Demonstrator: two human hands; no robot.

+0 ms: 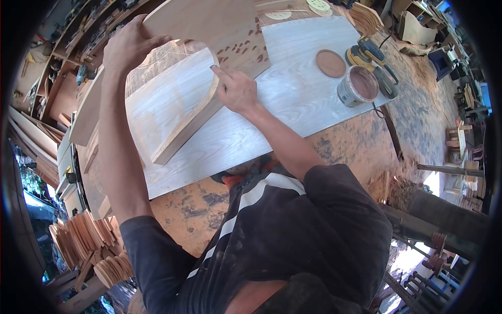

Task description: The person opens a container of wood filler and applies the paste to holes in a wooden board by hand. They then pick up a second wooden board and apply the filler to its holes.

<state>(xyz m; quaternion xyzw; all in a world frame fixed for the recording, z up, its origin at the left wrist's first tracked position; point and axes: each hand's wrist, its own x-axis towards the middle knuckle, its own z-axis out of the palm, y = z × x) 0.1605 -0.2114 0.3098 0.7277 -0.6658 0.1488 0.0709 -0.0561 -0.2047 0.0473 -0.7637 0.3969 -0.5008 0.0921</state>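
Observation:
A large wooden panel with a deep curved cutout (209, 26) stands tilted over the table, dotted with reddish-brown filler patches. My left hand (130, 44) is closed round its upper edge at the left, thumb along the inner curve. At the right side of the cutout, my right hand (238, 91) has its index finger against the edge and the other fingers curled. A small dark bit shows at that fingertip; I cannot tell what it is. The panel's curved leg (180, 136) runs down toward me over a whitish board (235, 136).
On the board's right stand an open tub of brown filler (361, 86), its round lid (330, 63) and a yellow-and-black sander (368, 55). Pale sanding discs (319, 5) lie at the back. Stacked curved wood pieces (83, 235) are at lower left, and tool shelves (73, 36) at upper left.

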